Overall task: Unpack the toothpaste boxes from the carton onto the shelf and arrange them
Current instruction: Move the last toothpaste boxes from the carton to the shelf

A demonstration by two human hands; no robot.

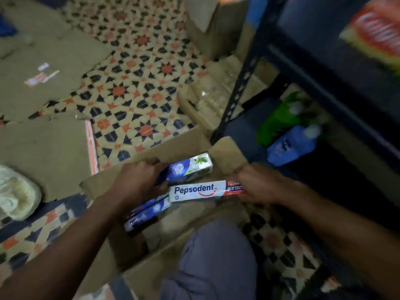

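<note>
An open brown carton [184, 139] stands on the floor in front of my knee. My left hand [138, 180] grips the left end of a blue and white toothpaste box [190, 167] above the carton. My right hand [257, 185] grips the right end of a white and red Pepsodent box [199, 191], held level just below the blue one. Two more blue boxes [147, 213] lie in the carton under my left wrist. The dark metal shelf [324, 83] rises at the right.
Flattened cardboard sheets [43, 68] cover the patterned tile floor at the left. A wrapped pack of pale goods [212, 94] leans by the shelf post. Green and blue packs [287, 131] sit on the low shelf, a red pack [376, 33] higher up. A pale cloth bundle [15, 191] lies at the far left.
</note>
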